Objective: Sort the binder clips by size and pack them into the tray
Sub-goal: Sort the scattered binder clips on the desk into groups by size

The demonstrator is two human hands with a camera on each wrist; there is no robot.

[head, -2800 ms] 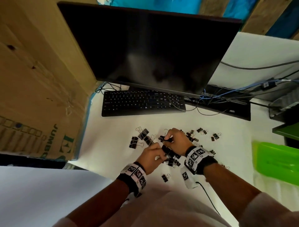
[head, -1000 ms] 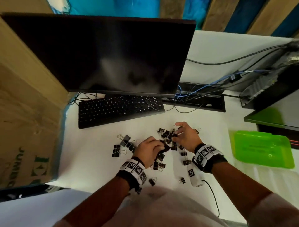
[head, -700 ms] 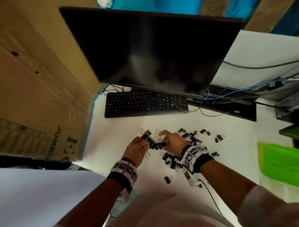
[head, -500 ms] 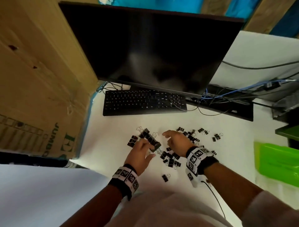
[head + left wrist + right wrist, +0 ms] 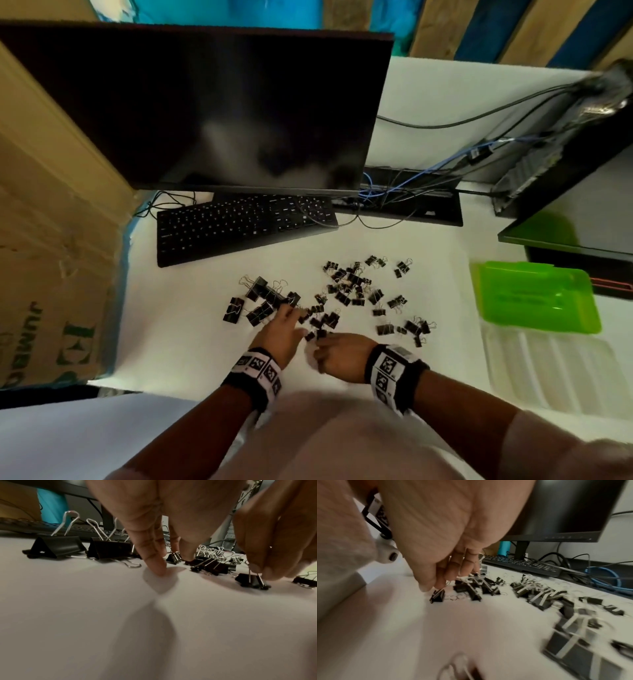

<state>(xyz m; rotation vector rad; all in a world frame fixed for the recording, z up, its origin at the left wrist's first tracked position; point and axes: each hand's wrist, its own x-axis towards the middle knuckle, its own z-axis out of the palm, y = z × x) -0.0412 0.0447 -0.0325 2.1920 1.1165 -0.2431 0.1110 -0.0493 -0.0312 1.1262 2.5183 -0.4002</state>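
Both hands pulled back toward the body; right hand pinched one small clip beside the pile, left hand loose. Better to lift it straight up.

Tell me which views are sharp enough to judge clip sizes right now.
Head view: mostly sharp, clips tiny but distinguishable, wide-angle bending at the monitor. Left wrist view: big clips crisp, fingers casting soft shadows on the table. Right wrist view: motion-blurred, worst at lower right.
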